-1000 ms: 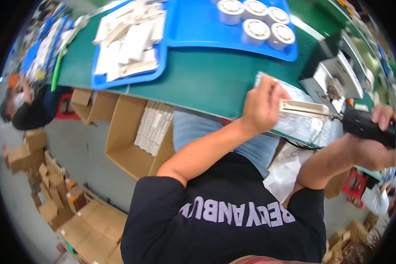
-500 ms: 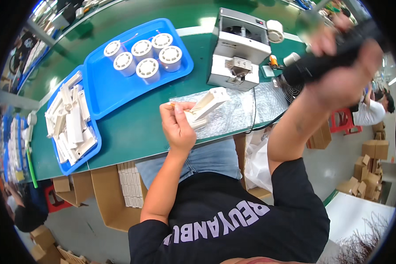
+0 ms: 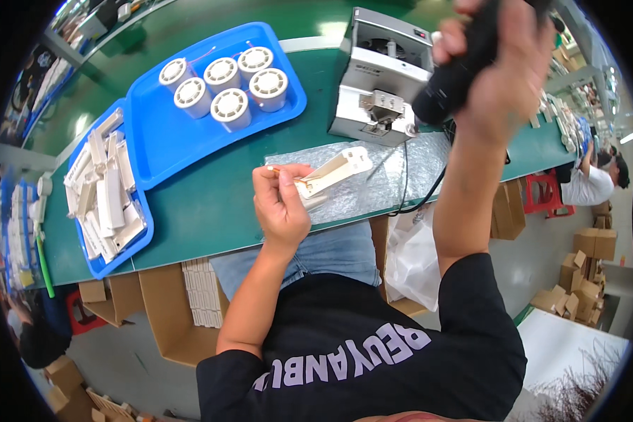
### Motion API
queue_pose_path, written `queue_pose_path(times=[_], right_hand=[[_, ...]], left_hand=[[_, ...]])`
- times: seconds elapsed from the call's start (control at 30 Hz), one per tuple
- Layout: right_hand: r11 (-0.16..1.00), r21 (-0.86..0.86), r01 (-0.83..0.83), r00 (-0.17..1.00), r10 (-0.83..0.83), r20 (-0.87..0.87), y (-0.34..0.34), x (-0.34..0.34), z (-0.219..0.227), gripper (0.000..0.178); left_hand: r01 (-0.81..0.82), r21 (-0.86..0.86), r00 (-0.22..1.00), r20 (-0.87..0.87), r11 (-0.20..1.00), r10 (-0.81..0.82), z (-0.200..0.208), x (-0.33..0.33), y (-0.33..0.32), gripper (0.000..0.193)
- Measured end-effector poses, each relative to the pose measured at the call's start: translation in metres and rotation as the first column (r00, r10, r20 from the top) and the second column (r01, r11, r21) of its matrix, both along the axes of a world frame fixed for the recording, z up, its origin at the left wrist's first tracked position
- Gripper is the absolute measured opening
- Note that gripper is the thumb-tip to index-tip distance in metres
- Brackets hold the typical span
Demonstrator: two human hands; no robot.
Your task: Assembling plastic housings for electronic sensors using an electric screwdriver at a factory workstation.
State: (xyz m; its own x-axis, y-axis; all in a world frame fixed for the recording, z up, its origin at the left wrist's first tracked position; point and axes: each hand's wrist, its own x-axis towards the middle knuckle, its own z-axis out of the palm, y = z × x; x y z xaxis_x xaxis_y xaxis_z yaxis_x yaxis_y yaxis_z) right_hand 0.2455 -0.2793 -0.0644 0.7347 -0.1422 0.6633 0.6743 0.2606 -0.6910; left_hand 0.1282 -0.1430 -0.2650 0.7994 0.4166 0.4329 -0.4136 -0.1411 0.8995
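Pinching a long white plastic housing with an open channel (image 3: 334, 172) between thumb and fingers, the person's left grip (image 3: 281, 204) sits above the near part of a dark green tabletop (image 3: 211, 218). The housing's long axis slants from its held end at lower left to a free, flat-tipped end at upper right, which points toward the front of a grey box-shaped metal machine (image 3: 359, 84). Its hollow side faces largely upward, and a thin orange strand (image 3: 278, 169) shows by the fingertips. Behind the housing, a crinkled silvery sheet (image 3: 362, 202) lies flat.

The right grip (image 3: 506, 91), somewhat blurred, is closed around a thick black cylindrical handheld tool (image 3: 454, 81). This tool slopes from upper right to lower left, its lower end near the machine's right front corner; whether the two touch cannot be told. A black cable (image 3: 436, 190) bends over the sheet's right part.

Well to the left, a large blue plastic tray (image 3: 169, 148) carries six white cylinders with slotted round tops (image 3: 230, 109), all upright and grouped toward its far right. Beside it, a smaller blue plastic tray (image 3: 105, 270) holds a loose heap of white elongated plastic parts (image 3: 109, 197) lying in various directions. Below the tabletop's near edge, a brown cardboard box (image 3: 165, 316) contains stacked white pieces (image 3: 202, 295), and a translucent white plastic bag (image 3: 415, 260) hangs near the person's right leg.
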Motion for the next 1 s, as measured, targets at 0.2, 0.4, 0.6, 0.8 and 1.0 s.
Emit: queue_pose_path(times=[0.2,0.4,0.6,0.8,1.0], right_hand=[[0.854,0.145,-0.500,0.858,0.465,0.219,-0.039,-0.027,0.001,0.069],[0.975,-0.014,-0.222,0.971,0.222,0.085,-0.012,-0.040,-0.007,0.072],[0.984,-0.181,0.000,1.000,0.005,0.028,-0.007,-0.036,-0.018,0.075],[0.977,-0.092,-0.192,0.980,0.195,0.031,-0.014,-0.035,-0.026,0.071],[0.924,0.014,-0.381,0.924,0.381,0.044,-0.018,-0.036,-0.032,0.068]], left_hand=[[0.011,0.004,0.999,0.051,1.000,-0.011,0.004,0.004,-0.007,0.013],[0.008,-0.001,0.999,0.042,1.000,-0.008,0.000,0.004,-0.006,0.009],[0.027,0.013,0.999,0.028,1.000,-0.027,0.002,0.002,-0.004,0.007],[0.041,0.004,0.998,0.046,0.999,-0.042,-0.003,0.003,-0.004,0.006],[0.051,-0.010,0.996,0.074,0.999,-0.050,-0.004,0.004,-0.003,0.006]])
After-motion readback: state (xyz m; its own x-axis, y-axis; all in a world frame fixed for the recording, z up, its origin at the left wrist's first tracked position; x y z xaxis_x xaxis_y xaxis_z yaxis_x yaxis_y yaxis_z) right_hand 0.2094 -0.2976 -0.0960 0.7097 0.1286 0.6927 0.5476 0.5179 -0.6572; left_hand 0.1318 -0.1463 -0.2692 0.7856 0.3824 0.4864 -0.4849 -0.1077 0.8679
